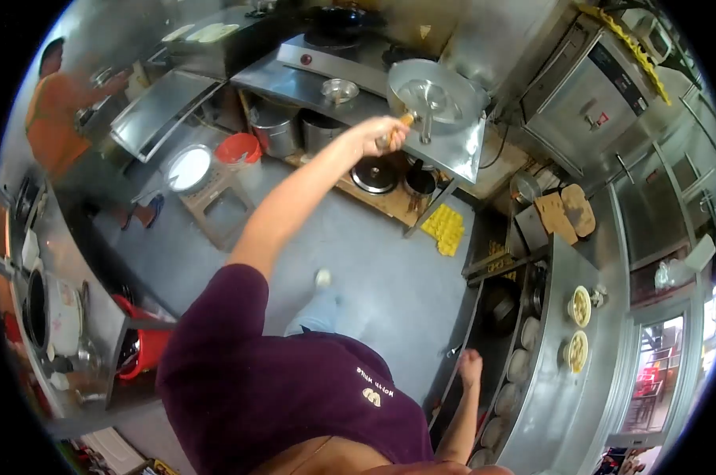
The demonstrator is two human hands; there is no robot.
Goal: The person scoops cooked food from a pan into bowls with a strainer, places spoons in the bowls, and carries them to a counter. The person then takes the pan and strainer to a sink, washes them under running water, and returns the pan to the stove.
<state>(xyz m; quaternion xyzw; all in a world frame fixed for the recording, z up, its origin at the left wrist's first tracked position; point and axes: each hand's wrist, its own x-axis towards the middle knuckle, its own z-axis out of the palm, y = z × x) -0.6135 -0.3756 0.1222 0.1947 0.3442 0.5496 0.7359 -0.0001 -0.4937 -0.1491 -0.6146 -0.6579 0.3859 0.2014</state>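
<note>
My left hand [383,136] reaches far forward, its fingers wrapped round a wooden handle [408,119] at the edge of a large grey wok [473,95]. Whether the handle belongs to the wok or to a utensil in it, I cannot tell. A round, shiny metal piece [433,101] shows inside the wok, which sits at the corner of the steel counter [462,150]. Left of it stands a small metal bowl [340,90]. My right hand [470,368] hangs low beside the right-hand shelving, curled into a fist with nothing visible in it.
Two bowls of food [579,306] stand on the right counter [544,396], above stacked bowls [519,366]. Pots [275,131] and a black lid [374,175] sit under the stove counter. A stool [219,207], a red basin [238,148] and another person [61,119] are at left.
</note>
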